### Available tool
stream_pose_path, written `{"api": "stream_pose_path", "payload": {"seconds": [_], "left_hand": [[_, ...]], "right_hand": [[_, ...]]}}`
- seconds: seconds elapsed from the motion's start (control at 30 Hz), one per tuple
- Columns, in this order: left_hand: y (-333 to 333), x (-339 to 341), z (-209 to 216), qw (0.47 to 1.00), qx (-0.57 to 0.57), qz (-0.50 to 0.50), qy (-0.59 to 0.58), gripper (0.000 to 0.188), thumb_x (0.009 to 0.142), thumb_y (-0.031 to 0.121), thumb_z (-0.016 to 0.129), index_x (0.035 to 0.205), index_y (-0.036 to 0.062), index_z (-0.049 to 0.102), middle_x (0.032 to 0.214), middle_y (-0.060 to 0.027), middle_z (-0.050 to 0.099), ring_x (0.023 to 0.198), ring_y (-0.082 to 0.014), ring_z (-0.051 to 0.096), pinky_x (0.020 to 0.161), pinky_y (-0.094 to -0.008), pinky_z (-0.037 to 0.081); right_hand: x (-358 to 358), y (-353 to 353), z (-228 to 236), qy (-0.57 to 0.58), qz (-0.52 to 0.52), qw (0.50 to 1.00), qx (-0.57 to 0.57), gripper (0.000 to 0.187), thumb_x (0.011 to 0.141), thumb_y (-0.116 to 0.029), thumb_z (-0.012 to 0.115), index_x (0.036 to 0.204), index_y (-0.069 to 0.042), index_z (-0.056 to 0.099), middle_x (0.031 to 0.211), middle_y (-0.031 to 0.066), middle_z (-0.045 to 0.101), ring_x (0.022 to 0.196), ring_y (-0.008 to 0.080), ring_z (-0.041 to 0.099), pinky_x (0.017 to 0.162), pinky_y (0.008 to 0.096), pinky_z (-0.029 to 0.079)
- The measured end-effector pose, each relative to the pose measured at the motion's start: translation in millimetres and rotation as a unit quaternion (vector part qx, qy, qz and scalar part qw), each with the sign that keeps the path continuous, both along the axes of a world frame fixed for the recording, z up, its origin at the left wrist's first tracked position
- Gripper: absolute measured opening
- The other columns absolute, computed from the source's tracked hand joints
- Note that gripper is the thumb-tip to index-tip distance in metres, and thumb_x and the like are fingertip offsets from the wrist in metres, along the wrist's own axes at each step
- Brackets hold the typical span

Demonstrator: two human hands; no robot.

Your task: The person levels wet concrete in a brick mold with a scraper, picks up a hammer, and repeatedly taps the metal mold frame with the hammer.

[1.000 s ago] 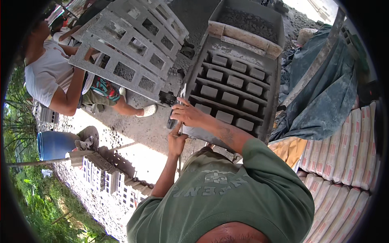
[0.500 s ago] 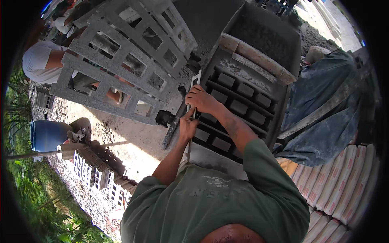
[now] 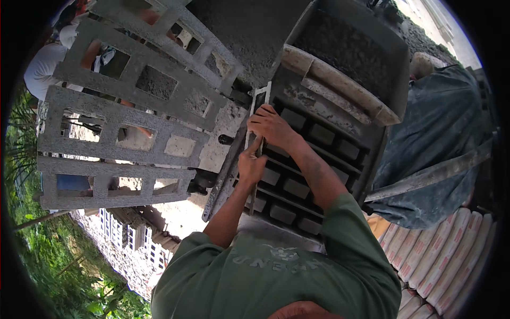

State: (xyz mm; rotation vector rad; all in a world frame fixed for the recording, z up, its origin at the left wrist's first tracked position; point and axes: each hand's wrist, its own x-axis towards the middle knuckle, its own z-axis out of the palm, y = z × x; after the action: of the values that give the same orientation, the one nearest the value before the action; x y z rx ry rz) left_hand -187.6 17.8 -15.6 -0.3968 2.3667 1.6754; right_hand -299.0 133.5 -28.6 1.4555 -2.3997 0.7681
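Observation:
Both of my hands are at a narrow, cement-smeared metal bar [image 3: 252, 199] along the left edge of a block mould. My right hand [image 3: 271, 126] is curled over the bar's upper part. Just below it, my left hand [image 3: 251, 166] closes around the bar, its index finger stretched up along it. To the right of my hands lies the dark steel mould [image 3: 366, 170], with rows of grey rectangular blocks [image 3: 296, 187] between its dark gaps. My right forearm hides part of these rows. Whatever sits inside my closed fingers besides the bar is hidden.
Several grey hollow concrete blocks [image 3: 118, 168] stand side by side at left, near dark rollers [image 3: 202, 182]. Beyond the mould is a metal hopper [image 3: 402, 80] of dark mix. A dark tarp [image 3: 430, 133] under a long beam [image 3: 433, 171] and stacked bags [image 3: 430, 250] are at right. People work far left.
The hollow blocks have shifted nearer to me, and one more now stands in front of the blue barrel, mostly covering it. My hands stay at the bar; the view has turned slightly.

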Motion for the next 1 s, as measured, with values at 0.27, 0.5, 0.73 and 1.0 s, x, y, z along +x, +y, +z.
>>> {"api": "stream_pose_path", "payload": {"seconds": [0.27, 0.5, 0.73, 1.0], "left_hand": [[5.2, -9.6, -22.5, 0.991, 0.069, -0.099, -0.058, 0.063, 0.064, 0.004, 0.052, 0.127, 0.0029, 0.047, 0.106, -0.0172, 0.063, 0.094, -0.0138, 0.058, 0.081, -0.0259, 0.043], [-47.7, 119.0, -24.1, 0.995, 0.05, -0.091, -0.006, 0.06, 0.064, 0.003, 0.056, 0.124, 0.0064, 0.051, 0.096, -0.0204, 0.064, 0.087, -0.0161, 0.062, 0.076, -0.0269, 0.046], [-65.2, 113.8, -8.4, 0.996, -0.007, -0.083, -0.025, 0.066, 0.063, 0.001, 0.053, 0.128, -0.0018, 0.044, 0.109, -0.014, 0.06, 0.1, -0.0136, 0.055, 0.086, -0.0238, 0.041], [22.1, -27.7, -36.0, 0.989, -0.038, -0.116, 0.089, 0.064, 0.062, 0.012, 0.055, 0.126, 0.0094, 0.05, 0.107, -0.022, 0.061, 0.101, -0.0293, 0.059, 0.084, -0.0299, 0.042]], "right_hand": [[12.1, 29.1, -3.3, -0.002, -0.077, 0.997, 0.002, 0.011, 0.064, -0.01, 0.062, 0.073, -0.013, 0.055, 0.08, 0.0001, 0.055, 0.083, 0.0188, 0.051, 0.082, 0.0332, 0.034], [137.9, -17.4, -8.4, -0.04, -0.095, 0.993, -0.055, 0.008, 0.064, -0.017, 0.059, 0.072, -0.015, 0.056, 0.078, -0.0037, 0.056, 0.077, 0.0156, 0.05, 0.08, 0.0321, 0.033], [127.3, -43.2, -11.9, -0.023, -0.033, 0.998, -0.047, 0.003, 0.066, -0.014, 0.057, 0.069, -0.015, 0.056, 0.076, -0.0041, 0.054, 0.075, 0.0139, 0.05, 0.081, 0.0305, 0.034], [12.0, 46.6, -7.8, 0.005, -0.15, 0.988, 0.03, 0.013, 0.065, -0.005, 0.06, 0.074, -0.014, 0.06, 0.085, -0.0022, 0.059, 0.087, 0.0192, 0.052, 0.085, 0.0324, 0.034]]}}
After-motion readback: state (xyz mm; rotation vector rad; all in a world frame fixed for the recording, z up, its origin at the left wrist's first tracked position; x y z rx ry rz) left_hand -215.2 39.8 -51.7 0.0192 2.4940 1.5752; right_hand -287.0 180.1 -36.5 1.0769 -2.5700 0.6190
